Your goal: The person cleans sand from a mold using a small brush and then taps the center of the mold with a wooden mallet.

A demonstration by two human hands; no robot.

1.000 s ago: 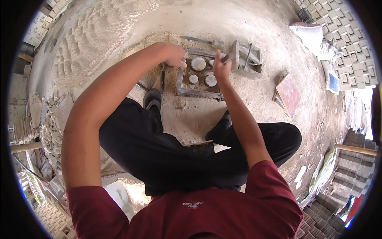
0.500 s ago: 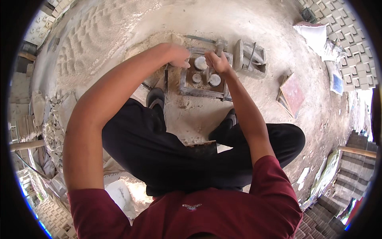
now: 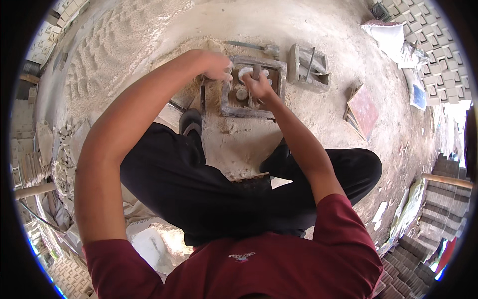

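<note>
A square grey frame (image 3: 247,112) lies on the ground before my feet, with brown material and several pale round pieces inside. My right hand (image 3: 259,86) is closed around a short tool with a thick grey handle (image 3: 257,72), over the middle of the frame; its lower end is mostly hidden. Partly behind that hand shows a white round piece (image 3: 244,74), while a smaller round piece (image 3: 241,94) sits nearer to me. My left hand (image 3: 217,66) is at the frame's left edge, its fingers bent and smeared by motion; I cannot make out anything in it.
A hammer-like tool (image 3: 271,50) lies beyond the frame. To the right stand a grey box (image 3: 294,74) holding a rod and blocks, then stacked reddish boards (image 3: 363,112). Loose sand (image 3: 107,55) spreads at the far left. A dark bar (image 3: 202,99) lies beside my left shoe.
My right hand has moved left, from the frame's right side to over its middle, with the tool in it. My left hand has shifted slightly left and away from me.
</note>
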